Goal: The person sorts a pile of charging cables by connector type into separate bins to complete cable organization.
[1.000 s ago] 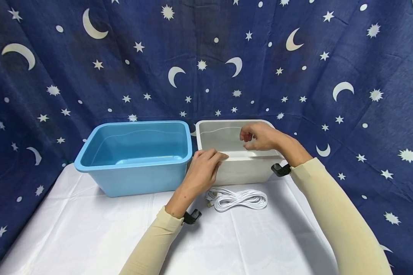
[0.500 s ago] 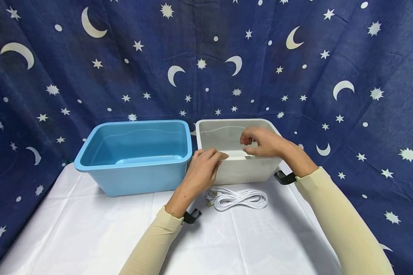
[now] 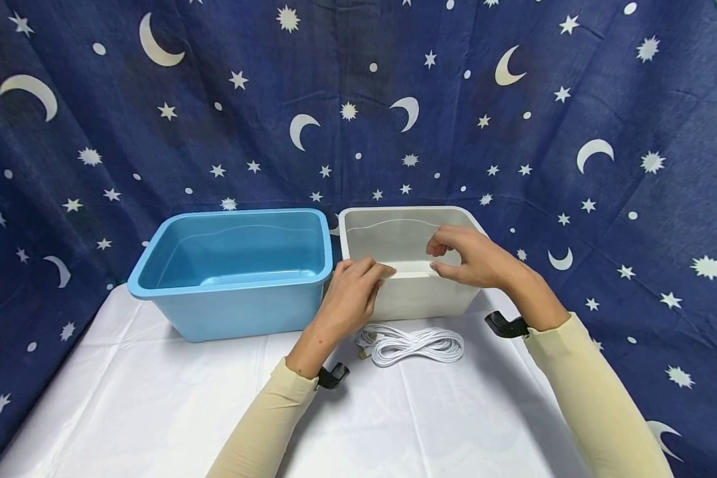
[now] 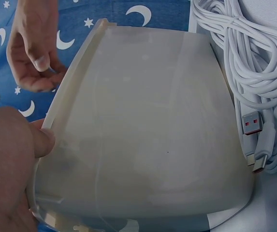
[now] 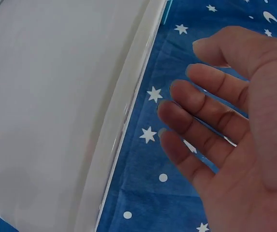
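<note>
My left hand (image 3: 351, 295) holds the near rim of a white plastic bin (image 3: 427, 299), its thumb (image 4: 44, 142) against the outer side of the lip and the fingers over the top. Above the right part of that rim hovers my right hand (image 3: 475, 255), holding nothing; its fingers (image 5: 191, 116) are loosely bent and spread from the thumb. A bundled white USB cable (image 3: 415, 346) lies on the table in front of the bin. The left wrist view shows its USB-A plug (image 4: 252, 123) and a smaller plug (image 4: 260, 164) beside it.
A light blue plastic bin (image 3: 233, 312) stands to the left of the white one, their rims nearly side by side. Both rest on a white-covered table (image 3: 155, 398). Behind them hangs a dark blue curtain (image 3: 245, 126) with moons and stars.
My right hand has moved back toward me and slightly right, from over the white bin's inside to its near rim, its fingers opening a little. The left hand stays at the rim.
</note>
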{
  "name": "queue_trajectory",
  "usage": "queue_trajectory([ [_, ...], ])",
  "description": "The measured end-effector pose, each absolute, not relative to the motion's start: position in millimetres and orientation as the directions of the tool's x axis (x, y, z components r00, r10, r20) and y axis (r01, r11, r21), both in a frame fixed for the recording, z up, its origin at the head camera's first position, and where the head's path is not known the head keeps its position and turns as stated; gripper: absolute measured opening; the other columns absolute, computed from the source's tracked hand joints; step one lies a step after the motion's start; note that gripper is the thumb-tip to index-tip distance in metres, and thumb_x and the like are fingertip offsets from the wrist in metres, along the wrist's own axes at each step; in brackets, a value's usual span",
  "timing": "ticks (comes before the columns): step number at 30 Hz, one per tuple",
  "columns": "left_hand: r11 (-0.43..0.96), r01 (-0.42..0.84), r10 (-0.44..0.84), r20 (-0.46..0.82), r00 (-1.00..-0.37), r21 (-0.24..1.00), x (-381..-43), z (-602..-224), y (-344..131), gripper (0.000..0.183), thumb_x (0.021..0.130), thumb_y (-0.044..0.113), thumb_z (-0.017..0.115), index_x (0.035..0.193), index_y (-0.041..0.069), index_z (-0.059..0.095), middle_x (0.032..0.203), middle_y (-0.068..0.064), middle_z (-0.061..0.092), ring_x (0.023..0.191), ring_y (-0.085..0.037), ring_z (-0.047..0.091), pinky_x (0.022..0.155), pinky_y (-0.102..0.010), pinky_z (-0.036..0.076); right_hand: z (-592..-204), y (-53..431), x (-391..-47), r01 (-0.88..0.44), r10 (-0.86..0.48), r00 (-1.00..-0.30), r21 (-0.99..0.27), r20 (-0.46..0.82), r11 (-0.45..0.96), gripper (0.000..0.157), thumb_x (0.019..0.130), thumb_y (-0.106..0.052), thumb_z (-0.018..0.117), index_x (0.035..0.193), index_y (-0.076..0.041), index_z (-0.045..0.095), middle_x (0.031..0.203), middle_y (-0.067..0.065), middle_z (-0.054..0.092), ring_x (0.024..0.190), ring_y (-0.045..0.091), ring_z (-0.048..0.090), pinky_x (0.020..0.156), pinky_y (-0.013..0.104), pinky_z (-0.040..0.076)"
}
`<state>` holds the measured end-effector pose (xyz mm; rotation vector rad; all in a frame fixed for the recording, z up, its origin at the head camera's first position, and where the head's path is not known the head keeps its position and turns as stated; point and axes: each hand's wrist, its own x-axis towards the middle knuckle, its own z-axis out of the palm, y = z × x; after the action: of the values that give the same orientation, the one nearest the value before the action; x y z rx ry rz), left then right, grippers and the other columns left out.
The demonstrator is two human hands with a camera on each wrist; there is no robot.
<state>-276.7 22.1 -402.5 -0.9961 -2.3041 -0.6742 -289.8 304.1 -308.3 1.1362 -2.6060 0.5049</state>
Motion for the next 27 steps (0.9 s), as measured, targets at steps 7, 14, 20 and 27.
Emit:
queue_trajectory([
  [7, 0.599, 0.769, 0.497, 0.649, -0.576, 0.224, -277.4, -403.3, 21.3, 0.024, 0.109, 0.013, 0.059, 0.127, 0.020, 0.072, 0.109, 0.002, 0.067, 0.104, -0.018, 0.067, 0.103, -0.042, 0.043, -316.7, 303.3, -272.3, -0.793, -0.659, -0.590, -0.180, 0.466, 0.583, 0.021, 0.085, -0.003, 0.081, 0.100, -0.012, 0.069, 0.097, -0.003, 0.066, 0.092, 0.016, 0.062, 0.085, 0.033, 0.050],
  [14, 0.602, 0.767, 0.496, 0.650, -0.576, 0.220, -277.1, -403.6, 21.5, 0.024, 0.109, 0.014, 0.058, 0.128, 0.020, 0.072, 0.109, 0.003, 0.067, 0.105, -0.018, 0.067, 0.103, -0.042, 0.042, -329.1, 298.8, -252.9, -0.823, -0.655, -0.537, -0.161, 0.531, 0.545, 0.024, 0.083, -0.003, 0.081, 0.102, -0.011, 0.069, 0.100, -0.003, 0.067, 0.094, 0.015, 0.064, 0.087, 0.029, 0.049],
  [20, 0.600, 0.771, 0.492, 0.660, -0.568, 0.216, -277.4, -403.1, 22.5, 0.024, 0.108, 0.013, 0.059, 0.127, 0.020, 0.072, 0.109, 0.003, 0.067, 0.105, -0.018, 0.067, 0.103, -0.042, 0.042, -341.6, 299.5, -242.4, -0.811, -0.638, -0.553, -0.172, 0.536, 0.559, 0.026, 0.082, -0.004, 0.082, 0.103, -0.013, 0.070, 0.101, -0.006, 0.067, 0.093, 0.015, 0.064, 0.088, 0.027, 0.049],
  [27, 0.605, 0.765, 0.493, 0.649, -0.579, 0.223, -276.0, -404.2, 22.6, 0.024, 0.109, 0.013, 0.059, 0.127, 0.021, 0.072, 0.109, 0.003, 0.067, 0.105, -0.017, 0.066, 0.104, -0.042, 0.042, -363.8, 301.9, -234.5, -0.779, -0.619, -0.606, -0.213, 0.500, 0.590, 0.028, 0.082, -0.005, 0.085, 0.104, -0.015, 0.069, 0.103, -0.008, 0.066, 0.096, 0.011, 0.063, 0.088, 0.029, 0.050],
])
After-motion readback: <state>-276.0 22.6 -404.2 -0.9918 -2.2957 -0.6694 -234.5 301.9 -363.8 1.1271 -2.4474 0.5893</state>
